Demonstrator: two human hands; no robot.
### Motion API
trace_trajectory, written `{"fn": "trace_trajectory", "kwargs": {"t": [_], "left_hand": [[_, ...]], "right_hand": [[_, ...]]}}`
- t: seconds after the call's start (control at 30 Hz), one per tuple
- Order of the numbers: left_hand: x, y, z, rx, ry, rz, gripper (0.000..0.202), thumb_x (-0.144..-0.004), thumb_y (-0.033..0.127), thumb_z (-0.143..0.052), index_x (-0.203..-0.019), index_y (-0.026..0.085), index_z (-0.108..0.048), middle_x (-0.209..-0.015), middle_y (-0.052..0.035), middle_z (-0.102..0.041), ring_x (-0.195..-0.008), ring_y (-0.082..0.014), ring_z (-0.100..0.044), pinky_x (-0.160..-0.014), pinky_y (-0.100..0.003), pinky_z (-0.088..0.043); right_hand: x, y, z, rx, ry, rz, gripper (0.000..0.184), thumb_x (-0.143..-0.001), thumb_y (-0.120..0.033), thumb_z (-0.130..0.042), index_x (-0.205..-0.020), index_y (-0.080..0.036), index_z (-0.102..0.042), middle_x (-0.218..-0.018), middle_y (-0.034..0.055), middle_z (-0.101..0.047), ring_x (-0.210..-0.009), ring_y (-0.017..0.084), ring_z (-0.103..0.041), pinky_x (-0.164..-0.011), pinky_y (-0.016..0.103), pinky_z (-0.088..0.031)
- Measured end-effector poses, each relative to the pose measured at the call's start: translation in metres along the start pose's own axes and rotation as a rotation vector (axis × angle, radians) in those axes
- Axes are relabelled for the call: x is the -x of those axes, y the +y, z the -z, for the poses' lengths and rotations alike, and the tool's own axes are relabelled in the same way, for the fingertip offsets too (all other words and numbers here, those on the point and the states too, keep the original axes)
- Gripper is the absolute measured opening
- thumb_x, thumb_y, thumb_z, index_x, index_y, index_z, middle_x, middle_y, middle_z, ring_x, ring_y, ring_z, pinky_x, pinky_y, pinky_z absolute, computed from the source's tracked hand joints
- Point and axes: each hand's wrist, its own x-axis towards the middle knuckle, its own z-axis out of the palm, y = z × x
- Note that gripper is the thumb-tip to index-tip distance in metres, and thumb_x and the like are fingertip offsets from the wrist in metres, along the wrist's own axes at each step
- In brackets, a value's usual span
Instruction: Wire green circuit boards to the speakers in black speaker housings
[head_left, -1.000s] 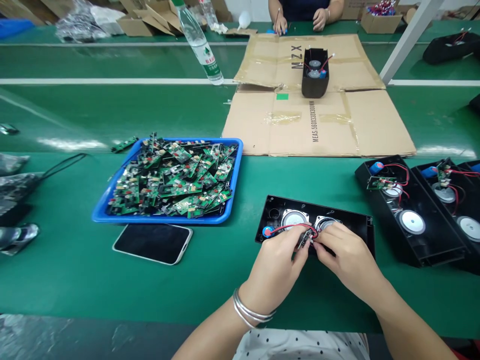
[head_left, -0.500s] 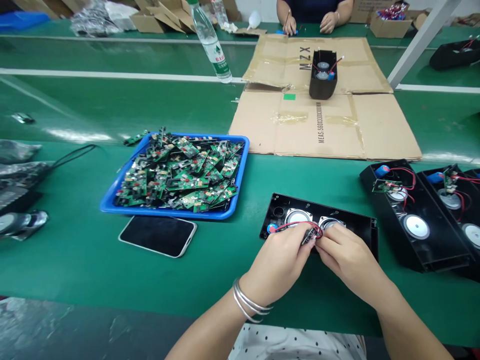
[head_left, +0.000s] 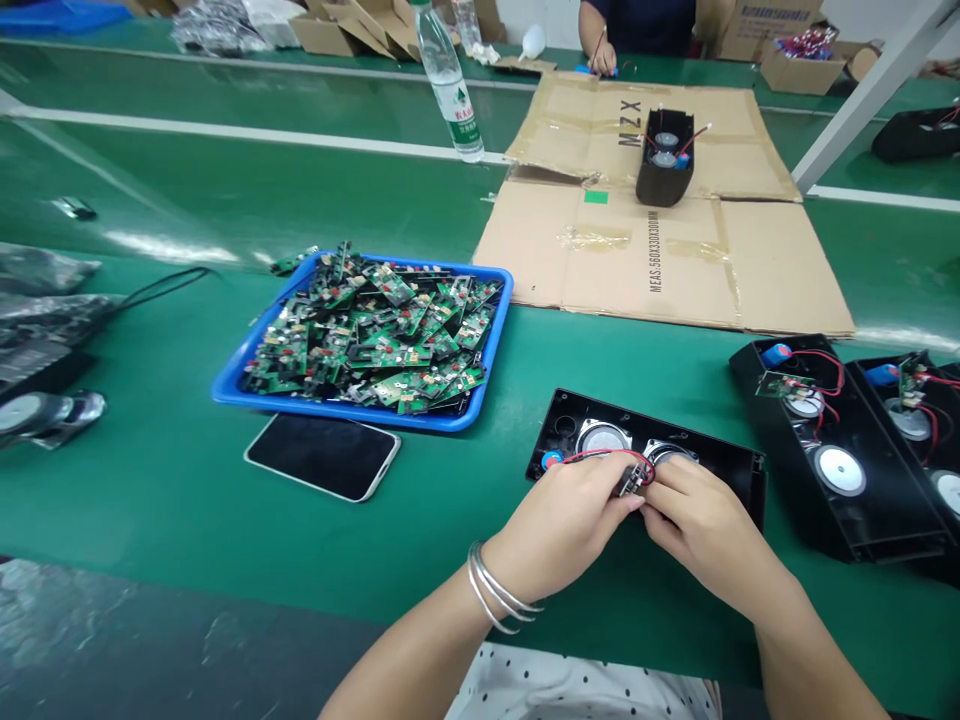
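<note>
A black speaker housing (head_left: 720,465) with two round silver drivers lies on the green table in front of me. Over its near edge my left hand (head_left: 566,520) and my right hand (head_left: 694,520) meet, both pinched on a small circuit board (head_left: 628,482) with red wires looping to a blue capacitor (head_left: 553,459). Silver bangles ring my left wrist. Most of the board is hidden by my fingers.
A blue tray (head_left: 480,405) heaped with green circuit boards stands to the left, a phone (head_left: 322,457) in front of it. Two more wired housings (head_left: 832,460) lie at right. Flattened cardboard (head_left: 675,260), a bottle (head_left: 450,80) and another person's hand (head_left: 602,55) are beyond.
The view has shifted so everything sits further right and lower. My hands stay pinched together on the small board over the housing, drawn slightly closer.
</note>
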Motion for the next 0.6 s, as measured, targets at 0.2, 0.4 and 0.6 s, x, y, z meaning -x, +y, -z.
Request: {"fn": "trace_trajectory", "kwargs": {"t": [0.2,0.4,0.6], "left_hand": [[0.0006,-0.0023,0.0000,0.010,0.016,-0.043,0.016,-0.088,0.016,-0.054,-0.104,0.015,-0.056,-0.102,-0.0069,-0.069,-0.092,-0.0210,-0.065,-0.076,-0.030,-0.050],[0.0014,-0.0065,0.0031,0.074,0.021,-0.063,0.015,-0.089,0.015,-0.050,-0.101,0.019,-0.058,-0.103,-0.0039,-0.069,-0.094,-0.0176,-0.064,-0.079,-0.027,-0.050],[0.0012,-0.0047,0.0043,0.132,0.030,-0.060,0.017,-0.088,0.012,-0.048,-0.100,0.019,-0.058,-0.104,-0.0035,-0.069,-0.095,-0.0169,-0.064,-0.080,-0.027,-0.049]], "right_hand": [[0.0001,0.0003,0.0028,-0.065,-0.029,-0.026,0.025,-0.094,-0.017,-0.038,-0.079,-0.017,-0.057,-0.076,0.0039,-0.055,-0.071,0.016,-0.047,-0.062,0.030,-0.038],[0.0018,-0.0021,-0.0004,-0.125,0.077,-0.078,0.021,-0.096,-0.021,-0.041,-0.083,-0.019,-0.057,-0.076,0.0037,-0.057,-0.072,0.017,-0.050,-0.064,0.031,-0.042],[0.0013,-0.0051,-0.0043,0.011,0.162,-0.069,0.020,-0.096,-0.027,-0.042,-0.100,-0.015,-0.058,-0.074,0.0041,-0.056,-0.067,0.017,-0.051,-0.060,0.030,-0.040]]}}
